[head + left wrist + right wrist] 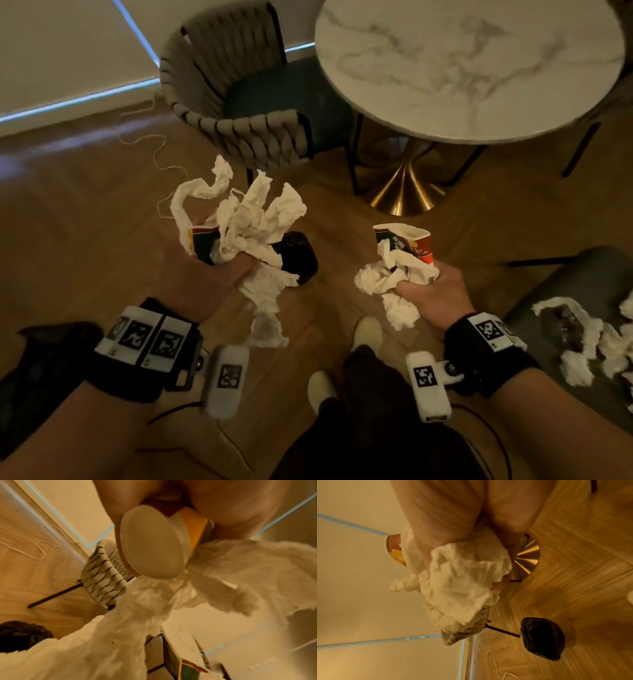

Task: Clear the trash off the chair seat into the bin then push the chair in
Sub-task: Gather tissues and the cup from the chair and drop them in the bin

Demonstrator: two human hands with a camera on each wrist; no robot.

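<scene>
My left hand (219, 274) grips a crushed paper cup (202, 243) and a big wad of white tissues (253, 219), held just above and left of the black-lined bin (298, 257) on the floor. From the left wrist, the cup's round base (150, 540) fills the middle with tissues (223, 566) trailing below. My right hand (431, 291) grips a second crushed cup (407, 241) and crumpled tissues (387, 277), to the right of the bin. The right wrist view has those tissues (462, 577) and the bin (542, 638). More tissues (582, 346) lie on the dark chair seat (582, 284) at the right edge.
A round marble table (469, 61) on a gold pedestal (404, 192) stands ahead. A woven-back chair (239, 126) sits tucked at its left side. A thin white cord (157, 161) snakes over the wooden floor. My feet (366, 332) are between the arms.
</scene>
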